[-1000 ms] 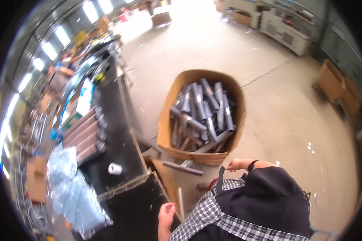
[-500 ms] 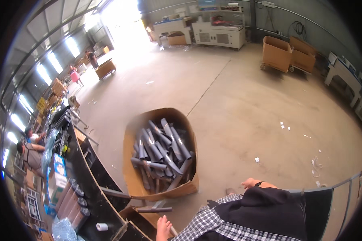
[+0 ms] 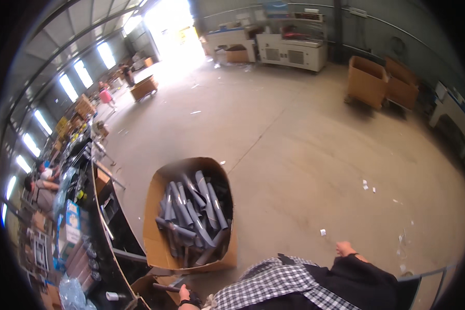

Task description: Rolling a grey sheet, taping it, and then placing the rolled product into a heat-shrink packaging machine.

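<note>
From my remote view, the frame has swung up and to the right over the last second: the worktop [image 3: 101, 217] that filled the left side earlier is now a dark strip at the left edge, and the open floor [image 3: 315, 155] takes most of the picture. I judge the person has turned away from the worktop toward the box [image 3: 157, 227]. The box is an open cardboard one, standing on the floor just right of the worktop and just beyond the person's body. It holds a loose heap of grey tubes [image 3: 194, 214], lying crosswise at mixed angles, filling it about to the rim. The left hand [image 3: 187, 301] sits at the bottom edge, near the box's near corner, just beside one tube [image 3: 166, 287] that lies outside the box; I cannot tell whether its fingers are spread or closed. The right hand [image 3: 345, 249] shows past a dark sleeve, near right; fingers curled, holding nothing visible. Two more cardboard boxes [image 3: 368, 81] stand far right.
</note>
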A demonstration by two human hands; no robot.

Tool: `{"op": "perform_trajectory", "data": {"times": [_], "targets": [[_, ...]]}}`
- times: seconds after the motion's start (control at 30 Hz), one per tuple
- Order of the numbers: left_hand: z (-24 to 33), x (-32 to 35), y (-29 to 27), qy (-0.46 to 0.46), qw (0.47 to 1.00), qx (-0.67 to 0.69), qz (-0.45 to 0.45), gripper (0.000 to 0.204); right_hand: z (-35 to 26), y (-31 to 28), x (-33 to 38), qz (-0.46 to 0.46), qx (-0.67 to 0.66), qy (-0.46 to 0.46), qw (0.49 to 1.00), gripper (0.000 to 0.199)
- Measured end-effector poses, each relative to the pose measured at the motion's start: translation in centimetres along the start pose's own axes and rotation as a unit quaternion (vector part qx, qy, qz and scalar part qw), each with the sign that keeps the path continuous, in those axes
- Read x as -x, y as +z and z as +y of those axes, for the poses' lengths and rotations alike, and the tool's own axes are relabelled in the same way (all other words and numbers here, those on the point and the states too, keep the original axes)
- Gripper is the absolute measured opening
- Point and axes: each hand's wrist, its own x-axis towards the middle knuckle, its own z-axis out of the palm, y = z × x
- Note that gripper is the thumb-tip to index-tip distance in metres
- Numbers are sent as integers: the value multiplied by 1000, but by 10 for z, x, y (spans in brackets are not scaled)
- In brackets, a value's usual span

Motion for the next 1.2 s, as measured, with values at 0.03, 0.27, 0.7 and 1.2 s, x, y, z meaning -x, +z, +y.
{"op": "perform_trajectory", "data": {"times": [0.03,0.27,0.7,1.2], "targets": [[1,2,40,-23,999,13,-27,46,84,-101,-85,-19,341,-333,879,19],[-4,10,74,-148,970,-154,117,40,80,-122,5,26,41,72,996,16],[-48,-6,83,-263,856,-396,201,37,-83,-93,-109,63,122,-4,991,27],[-39,58,140,-248,798,-545,64,35,-313,21,-106,-68,336,-21,939,29]]}}
